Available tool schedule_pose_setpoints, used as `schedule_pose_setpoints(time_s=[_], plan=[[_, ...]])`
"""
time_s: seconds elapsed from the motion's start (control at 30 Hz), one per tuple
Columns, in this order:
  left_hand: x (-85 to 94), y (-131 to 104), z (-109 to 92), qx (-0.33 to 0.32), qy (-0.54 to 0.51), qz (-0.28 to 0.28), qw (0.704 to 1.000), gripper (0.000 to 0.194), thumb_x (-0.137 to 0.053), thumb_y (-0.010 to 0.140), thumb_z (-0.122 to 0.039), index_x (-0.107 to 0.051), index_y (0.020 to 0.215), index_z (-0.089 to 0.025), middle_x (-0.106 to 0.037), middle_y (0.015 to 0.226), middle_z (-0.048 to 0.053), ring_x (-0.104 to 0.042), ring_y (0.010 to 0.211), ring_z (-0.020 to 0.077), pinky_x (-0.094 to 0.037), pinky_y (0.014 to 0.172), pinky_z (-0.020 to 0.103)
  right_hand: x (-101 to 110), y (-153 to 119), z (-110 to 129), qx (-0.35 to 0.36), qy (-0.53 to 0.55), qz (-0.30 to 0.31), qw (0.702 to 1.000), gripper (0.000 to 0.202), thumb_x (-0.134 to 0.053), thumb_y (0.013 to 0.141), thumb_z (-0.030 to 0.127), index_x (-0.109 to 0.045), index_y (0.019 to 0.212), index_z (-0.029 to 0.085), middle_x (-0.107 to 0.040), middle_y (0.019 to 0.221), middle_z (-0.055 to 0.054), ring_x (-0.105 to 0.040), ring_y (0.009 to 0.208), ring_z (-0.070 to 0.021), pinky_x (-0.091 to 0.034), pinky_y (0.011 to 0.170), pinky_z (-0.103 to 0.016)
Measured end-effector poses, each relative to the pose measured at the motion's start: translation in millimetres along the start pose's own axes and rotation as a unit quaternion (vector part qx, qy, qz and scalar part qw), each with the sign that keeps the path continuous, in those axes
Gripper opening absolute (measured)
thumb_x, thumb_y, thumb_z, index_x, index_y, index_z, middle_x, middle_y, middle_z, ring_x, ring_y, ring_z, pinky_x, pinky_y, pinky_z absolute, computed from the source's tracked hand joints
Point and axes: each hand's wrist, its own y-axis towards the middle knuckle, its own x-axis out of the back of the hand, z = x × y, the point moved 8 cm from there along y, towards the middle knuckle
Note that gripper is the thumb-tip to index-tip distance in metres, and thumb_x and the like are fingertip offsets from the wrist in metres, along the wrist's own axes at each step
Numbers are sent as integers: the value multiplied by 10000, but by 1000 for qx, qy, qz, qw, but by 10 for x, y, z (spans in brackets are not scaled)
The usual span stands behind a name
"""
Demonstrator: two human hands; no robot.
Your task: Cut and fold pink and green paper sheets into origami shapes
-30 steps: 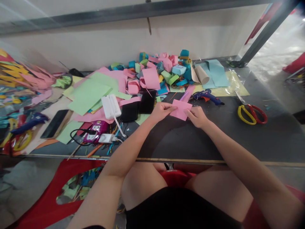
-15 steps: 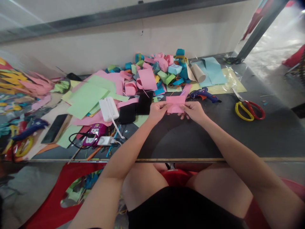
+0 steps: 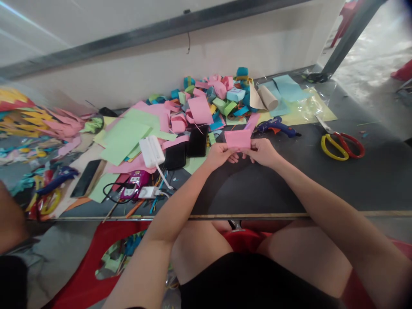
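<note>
A small pink piece of paper (image 3: 237, 139) is held up over the dark table, its lower edge pinched between both hands. My left hand (image 3: 222, 155) has closed thumb and fingers on its lower left. On the lower right, my right hand (image 3: 262, 151) grips it the same way, the two thumbs almost meeting. Beyond the right hand lies a blue glue gun (image 3: 279, 127) with an orange trigger. A black phone (image 3: 197, 140) rests behind the left hand. Fingers partly hide the paper's bottom edge.
Pink, green and blue paper loops (image 3: 222, 96) are heaped at the back. Scissors (image 3: 343, 143) with red and yellow handles lie right. To the left are green paper sheets (image 3: 125, 133), a white charger (image 3: 152, 151), a purple power strip (image 3: 137, 182) and another person's arm (image 3: 11, 219).
Both thumbs have come down from the paper's face to its lower edge and closer together, and the paper stands more upright. The view has shifted slightly; a person's arm appears at left.
</note>
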Motion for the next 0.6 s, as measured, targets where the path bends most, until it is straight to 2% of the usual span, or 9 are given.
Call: schedule_pose_setpoints(time_s=[0.13, 0.27, 0.37, 0.47, 0.6], plan=[[-6, -20, -20, 10, 35, 4, 999, 488, -795, 799, -558, -732, 849, -76, -778, 734, 121, -720, 529, 146, -593, 506, 216, 16, 10, -23, -7, -18, 2, 1000, 501, -747, 780, 651, -715, 682, 160, -757, 688, -77, -576, 385, -95, -410, 394, -217], [2, -43, -55, 8, 56, 6, 998, 539, -792, 777, -597, -743, 879, -70, -798, 852, 167, -695, 490, 130, -553, 450, 204, -34, 29, -105, -51, 68, 52, 995, 547, -805, 691, 689, -726, 740, 151, -780, 735, -95, -497, 309, -67, -334, 312, -211], [24, -45, -87, -12, 50, -1, 999, 604, -767, 753, -674, -736, 835, -77, -798, 882, 179, -685, 480, 119, -532, 433, 196, -28, 29, -115, -63, 118, 43, 990, 580, -808, 661, 724, -683, 693, 158, -740, 625, -74, -570, 363, -95, -392, 347, -197], [68, -35, -150, -58, 28, -18, 998, 657, -723, 740, -746, -731, 834, -97, -792, 801, 136, -708, 528, 130, -542, 465, 193, -1, 14, -63, -47, 128, 13, 991, 621, -768, 667, 774, -663, 650, 163, -725, 604, -81, -646, 449, -124, -452, 403, -199], [136, -31, -231, -113, 42, -52, 991, 623, -762, 700, -737, -721, 751, -117, -742, 632, 79, -707, 544, 133, -544, 493, 194, -8, -2, -29, -41, 99, 7, 994, 619, -747, 704, 766, -675, 631, 155, -722, 605, -88, -631, 438, -120, -428, 391, -204]])
